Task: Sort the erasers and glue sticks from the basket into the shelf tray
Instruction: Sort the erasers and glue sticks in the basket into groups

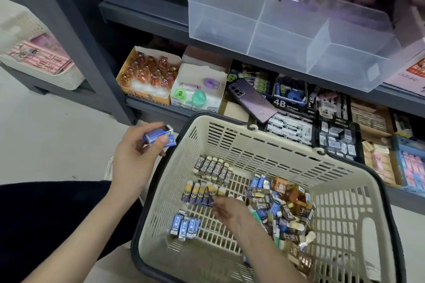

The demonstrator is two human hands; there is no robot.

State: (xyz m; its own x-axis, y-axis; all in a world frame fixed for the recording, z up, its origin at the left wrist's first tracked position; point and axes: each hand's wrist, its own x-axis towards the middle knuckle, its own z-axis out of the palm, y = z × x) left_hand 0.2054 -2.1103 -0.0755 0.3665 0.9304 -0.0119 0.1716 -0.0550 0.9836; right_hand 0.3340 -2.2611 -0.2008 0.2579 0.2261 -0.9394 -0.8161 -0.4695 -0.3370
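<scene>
**mid-sort: both hands loaded, goods all in basket or in hand**

right hand (227, 211) is low inside the basket (230, 122). forearm comes in from the bottom edge, palm down, fingers pointing up-left. grip: fingertips look pinched on a purple stick (210, 189) lying askew at the right end of the purple row (195, 193).

blue row (185, 227) sits nearer, brown 2b row (213, 167) just behind. the loose pile (280, 204) is right beside the wrist.

left hand (135, 158) is raised outside the basket's left rim, thumb on top, fingers curled under. grip: clamped on a blue eraser (158, 136).

clear tray (287, 30) is up on the shelf (147, 10), well apart from both hands. it's divided into compartments, and its front seems to jut past the shelf edge.

my read on doing it well:
- lift the stick straight up so the lined-up neighbours don't scatter
- keep the wrist off the pile
- one kind per compartment, blue apart from purple
- set items in gently, don't shove the tray
</scene>
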